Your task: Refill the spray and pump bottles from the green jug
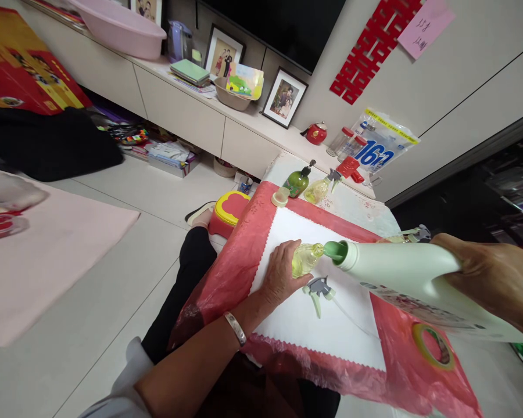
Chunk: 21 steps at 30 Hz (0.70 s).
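My left hand point(281, 271) is wrapped round a small clear bottle point(305, 261) with yellowish contents, tilted with its open mouth to the right. My right hand point(492, 278) grips the handle of a large pale green jug point(396, 261), held almost level above the table. The jug's green spout point(333, 251) is right at the small bottle's mouth; whether they touch, I cannot tell. Just below, a grey spray trigger head point(320, 288) with its thin tube lies on a white scalloped cloth point(348, 331). A pale round cap point(280, 197) sits at the cloth's far left corner.
A red plastic cover point(213, 290) lies over the table. At its far end stand a green pump bottle point(296, 182) and a yellowish spray bottle point(318, 190). Another sprayer point(418, 233) is partly behind the jug. A tape roll point(433, 346) lies right; a stool point(230, 210) stands left.
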### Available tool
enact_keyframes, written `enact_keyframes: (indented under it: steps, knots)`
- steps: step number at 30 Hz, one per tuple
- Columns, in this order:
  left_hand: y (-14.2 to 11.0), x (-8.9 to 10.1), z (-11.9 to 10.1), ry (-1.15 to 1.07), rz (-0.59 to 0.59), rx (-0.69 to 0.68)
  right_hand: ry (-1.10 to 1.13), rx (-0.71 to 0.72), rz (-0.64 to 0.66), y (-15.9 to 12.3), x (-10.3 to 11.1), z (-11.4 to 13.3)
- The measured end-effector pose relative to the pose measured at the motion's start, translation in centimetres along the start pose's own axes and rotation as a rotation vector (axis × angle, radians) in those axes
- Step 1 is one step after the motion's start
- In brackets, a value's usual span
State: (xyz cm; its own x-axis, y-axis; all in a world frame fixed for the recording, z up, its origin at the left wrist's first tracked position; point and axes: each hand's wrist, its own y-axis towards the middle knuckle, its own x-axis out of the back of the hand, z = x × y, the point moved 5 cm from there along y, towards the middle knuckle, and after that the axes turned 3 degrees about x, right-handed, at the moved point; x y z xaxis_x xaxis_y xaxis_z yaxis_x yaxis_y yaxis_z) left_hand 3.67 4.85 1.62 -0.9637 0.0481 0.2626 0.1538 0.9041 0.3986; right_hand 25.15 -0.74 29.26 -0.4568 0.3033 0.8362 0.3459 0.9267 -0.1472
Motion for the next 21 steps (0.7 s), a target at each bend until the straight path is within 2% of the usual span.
enact_keyframes:
  steps: [8, 21]
  knots:
    - [-0.07, 0.0, 0.03, 0.008, -0.03, -0.041, 0.005, -0.03, 0.023, -0.07, 0.1, 0.01]
    - [-0.02, 0.1, -0.13, 0.009, -0.016, -0.019, -0.03, -0.052, 0.086, -0.27, -0.06, 0.19]
